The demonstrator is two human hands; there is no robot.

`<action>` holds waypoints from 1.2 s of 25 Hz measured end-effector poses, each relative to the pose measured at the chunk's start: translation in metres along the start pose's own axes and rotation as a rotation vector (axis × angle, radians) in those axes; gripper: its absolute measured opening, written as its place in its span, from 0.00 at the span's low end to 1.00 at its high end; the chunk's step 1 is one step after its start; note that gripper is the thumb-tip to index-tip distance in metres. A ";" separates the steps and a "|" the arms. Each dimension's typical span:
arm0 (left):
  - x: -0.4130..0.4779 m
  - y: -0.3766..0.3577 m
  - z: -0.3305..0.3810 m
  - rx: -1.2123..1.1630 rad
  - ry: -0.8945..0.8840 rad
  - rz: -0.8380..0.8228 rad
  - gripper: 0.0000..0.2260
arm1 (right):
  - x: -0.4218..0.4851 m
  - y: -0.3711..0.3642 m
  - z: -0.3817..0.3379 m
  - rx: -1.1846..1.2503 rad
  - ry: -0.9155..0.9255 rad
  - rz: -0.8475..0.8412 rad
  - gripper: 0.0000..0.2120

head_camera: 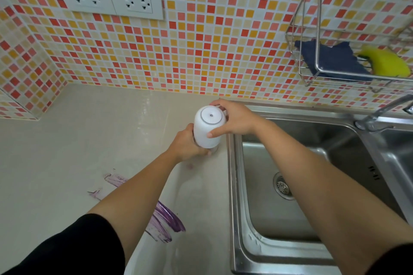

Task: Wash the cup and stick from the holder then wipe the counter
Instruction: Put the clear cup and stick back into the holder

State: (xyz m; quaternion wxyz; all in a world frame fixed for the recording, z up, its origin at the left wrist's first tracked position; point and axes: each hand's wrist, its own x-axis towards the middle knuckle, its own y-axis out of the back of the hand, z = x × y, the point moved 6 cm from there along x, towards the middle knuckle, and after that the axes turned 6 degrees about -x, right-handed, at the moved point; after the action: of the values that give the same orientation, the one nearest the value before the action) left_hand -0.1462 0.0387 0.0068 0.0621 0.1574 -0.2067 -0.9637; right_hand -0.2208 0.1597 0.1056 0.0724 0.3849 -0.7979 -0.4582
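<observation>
A white rounded holder (206,128) with a small hole in its flat top stands on the cream counter (67,152), just left of the sink rim. My right hand (232,118) grips its upper white part, thumb in front and fingers behind. My left hand (188,145) wraps the lower part, where a bit of clear base (212,149) shows under the fingers. Whether that base is the cup I cannot tell. No stick is visible. Purple smears (165,221) mark the counter near my left forearm.
A steel sink (290,163) with a drain lies to the right, its tap (384,109) at the far right. A wire rack (348,56) on the tiled wall holds a dark blue cloth (330,60) and a yellow-green sponge (386,62). Two wall sockets (111,0) sit upper left.
</observation>
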 end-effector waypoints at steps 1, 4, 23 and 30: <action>0.000 -0.001 0.000 0.009 -0.013 -0.005 0.44 | -0.002 -0.003 0.000 -0.018 0.011 0.053 0.39; 0.001 0.000 0.002 0.029 -0.048 -0.032 0.44 | -0.007 -0.012 0.003 0.093 0.030 0.071 0.38; -0.009 -0.002 -0.010 0.014 -0.052 -0.029 0.39 | -0.009 -0.051 0.038 0.216 -0.058 0.189 0.39; -0.020 0.041 0.005 0.082 -0.006 0.094 0.33 | -0.016 -0.050 0.036 0.145 -0.073 0.101 0.52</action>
State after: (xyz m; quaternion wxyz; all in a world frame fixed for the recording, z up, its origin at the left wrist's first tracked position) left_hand -0.1264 0.0069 0.0338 0.1001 0.1471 -0.2535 -0.9508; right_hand -0.1993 0.1809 0.0492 0.0382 0.3316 -0.8495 -0.4085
